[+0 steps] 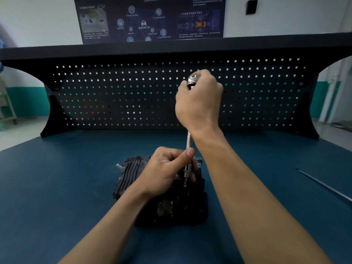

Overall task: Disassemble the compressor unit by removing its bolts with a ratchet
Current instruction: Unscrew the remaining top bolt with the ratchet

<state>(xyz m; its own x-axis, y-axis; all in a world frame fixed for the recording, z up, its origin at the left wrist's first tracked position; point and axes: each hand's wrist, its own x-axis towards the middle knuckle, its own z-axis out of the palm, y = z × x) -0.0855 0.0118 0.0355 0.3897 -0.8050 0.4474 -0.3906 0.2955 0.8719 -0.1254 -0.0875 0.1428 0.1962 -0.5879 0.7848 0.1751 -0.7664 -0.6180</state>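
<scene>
head view, single camera; the compressor unit (131, 174), dark with cast fins, sits on the blue table (57, 187) near the middle, close in front of me and partly hidden behind my left wrist; a short metal stub projects from its far left end; the ratchet (189, 140) stands nearly upright over the unit, its lower tip down on the top face; whether the tip sits on a bolt i cannot tell, the spot being too small and dark; my right hand (198, 103) is raised, fingers curled round the chrome top of the tool, the rounded head showing above the knuckles; my left hand (167, 170) is low, just above the unit, thumb and curled fingers pinching the lower shaft; the two hands are apart, one above the other, both clamped on the same tool; a thin metal rod (323, 185) lies on the table well to the right; a black pegboard (114, 92) stands along the back edge; a dark poster (148, 18) hangs on the wall above it
</scene>
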